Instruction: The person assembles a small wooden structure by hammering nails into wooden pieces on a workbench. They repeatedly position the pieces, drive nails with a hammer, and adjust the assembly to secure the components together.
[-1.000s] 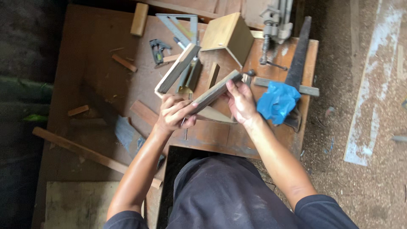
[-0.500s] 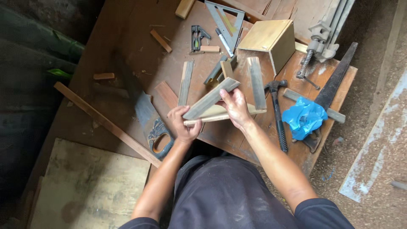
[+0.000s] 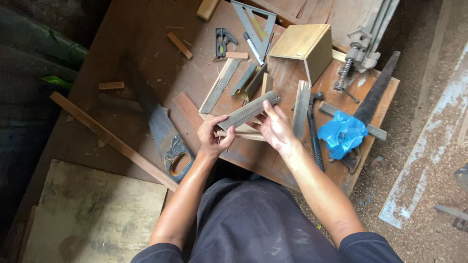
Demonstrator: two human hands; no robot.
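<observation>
Both hands are on the same grey wood strip (image 3: pixel 248 111), held just above the near edge of the brown workbench (image 3: pixel 146 53). Left hand (image 3: pixel 214 138) is closed around the strip's lower end, right hand (image 3: pixel 275 127) has fingers wrapped along its middle, so it's a firm two-handed hold with the piece tilted up toward the far right. Under it, flat on the bench, sits a pale wood strip (image 3: pixel 241 131), touching or nearly so.

If it were me lining this up, I'd keep the ends flush and press down evenly so it doesn't rock.

Just left of the strip there's a handsaw (image 3: pixel 165 136) lying with its handle toward the person. Right of it, a hammer (image 3: pixel 314 136) and a blue plastic bag (image 3: pixel 343 134). Further back from the strip: a few more loose slats (image 3: pixel 219 85), then a small wooden box (image 3: pixel 302 46), a metal triangle square (image 3: pixel 256 22) and a clamp (image 3: pixel 360 41) at the far side.
</observation>
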